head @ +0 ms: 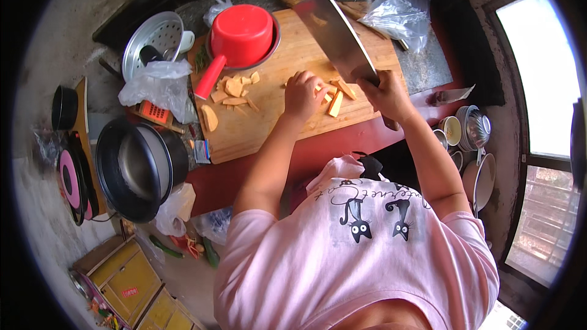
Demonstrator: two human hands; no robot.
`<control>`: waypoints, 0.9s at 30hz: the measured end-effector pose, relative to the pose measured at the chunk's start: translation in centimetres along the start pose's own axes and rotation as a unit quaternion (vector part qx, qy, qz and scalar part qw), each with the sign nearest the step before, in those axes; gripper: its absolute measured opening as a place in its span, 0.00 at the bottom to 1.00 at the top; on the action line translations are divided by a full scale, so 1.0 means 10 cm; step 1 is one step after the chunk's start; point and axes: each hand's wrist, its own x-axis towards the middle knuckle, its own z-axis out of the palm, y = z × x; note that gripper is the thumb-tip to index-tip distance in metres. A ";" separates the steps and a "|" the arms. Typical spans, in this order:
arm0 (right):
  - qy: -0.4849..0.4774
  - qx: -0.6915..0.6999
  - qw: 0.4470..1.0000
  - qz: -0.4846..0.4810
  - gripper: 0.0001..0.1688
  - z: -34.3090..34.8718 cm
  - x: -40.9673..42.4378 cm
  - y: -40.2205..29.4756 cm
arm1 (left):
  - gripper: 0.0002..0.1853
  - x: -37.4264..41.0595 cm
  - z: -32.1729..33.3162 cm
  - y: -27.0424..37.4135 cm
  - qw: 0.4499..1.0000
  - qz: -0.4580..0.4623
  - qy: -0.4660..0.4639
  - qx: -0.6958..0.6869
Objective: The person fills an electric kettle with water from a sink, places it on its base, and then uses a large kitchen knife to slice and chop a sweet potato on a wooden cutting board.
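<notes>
My right hand (386,96) grips the wooden handle of a broad-bladed cleaver (335,32). Its blade is raised over the wooden cutting board (257,133), pointing away and to the left. On the board my left hand (302,95) curls its fingers over pieces of orange root vegetable, partly hidden beneath them. Cut sticks of the orange vegetable (336,103) lie just right of those fingers. Further left is a loose pile of thinner orange slices (233,87), with one larger piece (209,118) near the board's left edge.
A red long-handled saucepan (243,32) sits in a dark-rimmed bowl on the board's far left. Left of the board are a perforated steamer (158,32), a plastic bag (156,82), an orange grater (155,112) and a black pot (133,169). Stacked metal bowls (472,128) stand at right.
</notes>
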 end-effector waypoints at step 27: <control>-0.128 -0.160 0.970 -0.127 0.16 0.58 -0.31 0.30 | 0.11 -1.03 -0.62 0.14 0.993 -0.117 0.007 -0.012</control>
